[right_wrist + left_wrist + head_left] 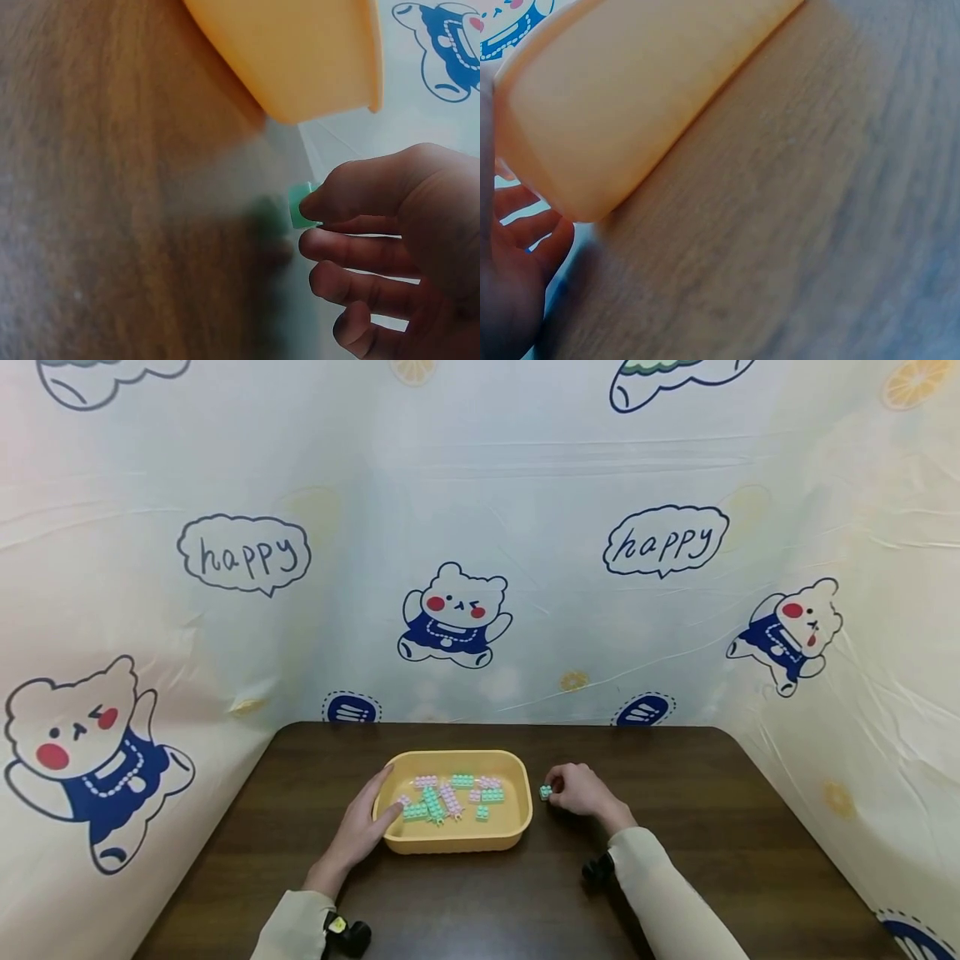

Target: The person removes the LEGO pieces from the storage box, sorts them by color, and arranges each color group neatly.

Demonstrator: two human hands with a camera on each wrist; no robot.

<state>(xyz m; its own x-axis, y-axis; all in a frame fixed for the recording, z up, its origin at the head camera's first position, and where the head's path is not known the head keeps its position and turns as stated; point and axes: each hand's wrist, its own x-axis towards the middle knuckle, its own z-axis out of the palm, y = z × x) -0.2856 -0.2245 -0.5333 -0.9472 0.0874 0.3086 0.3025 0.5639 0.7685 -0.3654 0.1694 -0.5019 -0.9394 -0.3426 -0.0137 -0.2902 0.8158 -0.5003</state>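
Observation:
A yellow plastic tray (459, 843) stands on the table, with several mint-green and pink toy bricks (448, 800) scattered over its floor. My left hand (352, 837) grips the tray's left side, thumb over the rim and fingers along the outside wall. To the right of the tray, my right hand (583, 790) pinches a small green toy brick (300, 205) between thumb and forefinger. The other fingers of that hand are loosely bent in the right wrist view. Seen from the head, this brick is close over the table, a short way from the tray's right wall.
The dark brown wooden table (480, 910) reaches back to a printed curtain (540, 635) with bear drawings, which also hangs along both sides. A small black device is strapped to each wrist, below the pale sleeves (667, 885).

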